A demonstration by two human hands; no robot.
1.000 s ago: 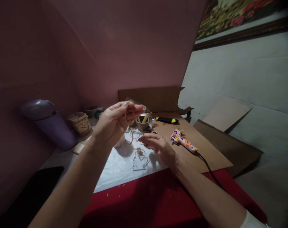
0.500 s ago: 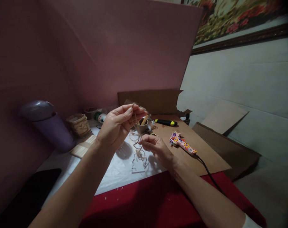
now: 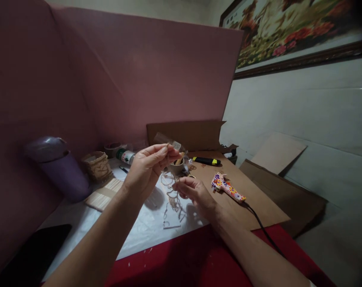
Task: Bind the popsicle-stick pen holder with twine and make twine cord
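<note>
Pinching twine (image 3: 168,146), left hand (image 3: 147,164) hovers above right hand (image 3: 198,194)

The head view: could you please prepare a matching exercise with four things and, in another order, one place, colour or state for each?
1. Left hand
2. Glue gun
3. Lidded container
4. Framed picture

A. plain purple body
B. on the wall, upper right
C. pinching a thin cord
D. colourful flower pattern

Pairs: 1-C, 2-D, 3-A, 4-B
</note>
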